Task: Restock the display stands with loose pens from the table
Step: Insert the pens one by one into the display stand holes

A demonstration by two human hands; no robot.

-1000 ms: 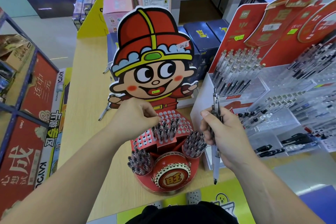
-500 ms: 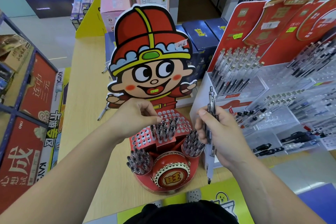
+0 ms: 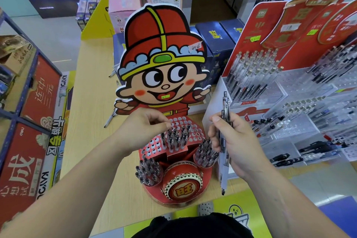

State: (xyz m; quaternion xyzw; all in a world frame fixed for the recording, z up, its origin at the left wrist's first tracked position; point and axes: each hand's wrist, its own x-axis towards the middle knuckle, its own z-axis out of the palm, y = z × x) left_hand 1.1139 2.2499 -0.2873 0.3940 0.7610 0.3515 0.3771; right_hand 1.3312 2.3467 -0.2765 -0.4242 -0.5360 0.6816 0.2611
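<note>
A red cardboard pen stand point(image 3: 153, 146) with a cartoon-figure backboard stands on the wooden table point(image 3: 90, 106). Its perforated tiers and two side cups hold several dark pens point(image 3: 174, 137). My left hand point(image 3: 142, 128) hovers over the rear tier. Its fingers are curled, with the thumb tip against the forefinger just above the pen tops, and I see no pen in it. My right hand point(image 3: 237, 145) grips a small bundle of clear pens point(image 3: 225, 102) upright, to the right of the stand. A loose pen point(image 3: 110, 119) lies on the table left of the stand.
A tiered clear acrylic display point(image 3: 301, 114) full of pens, with red header cards, stands at the right. Blue boxes point(image 3: 216, 44) and pink boxes point(image 3: 125, 6) sit behind the stand. A shelf of red boxes point(image 3: 36, 98) runs along the left.
My right hand has shifted slightly left with its bundle of pens. My left hand stays over the rear tier, its thumb barely moved.
</note>
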